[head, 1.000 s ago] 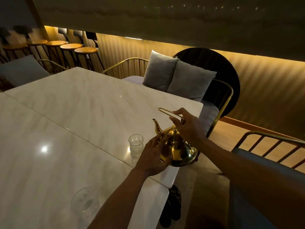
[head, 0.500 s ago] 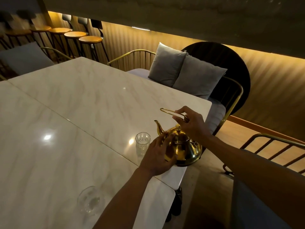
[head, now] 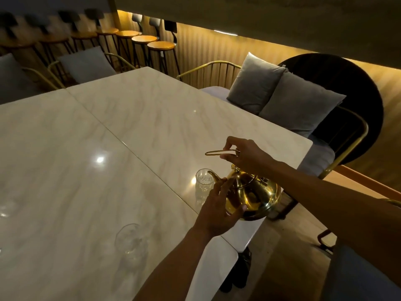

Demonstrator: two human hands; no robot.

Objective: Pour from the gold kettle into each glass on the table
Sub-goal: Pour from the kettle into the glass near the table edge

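Pale marble worktop [head: 130, 137] across most of the frame. Gold kettle [head: 256, 196] at lower right of centre, by the worktop's near edge, spout toward a small clear tumbler [head: 204, 182] just beside it; contents of both impossible to tell. Stemmed glass [head: 130, 240] at lower centre, seemingly empty. Right hand [head: 247, 156] pinching the raised wire handle [head: 219, 152], grip closed on it. Left hand [head: 219, 211] spread open against the kettle's side. Grey cushions [head: 282, 96] at upper right.
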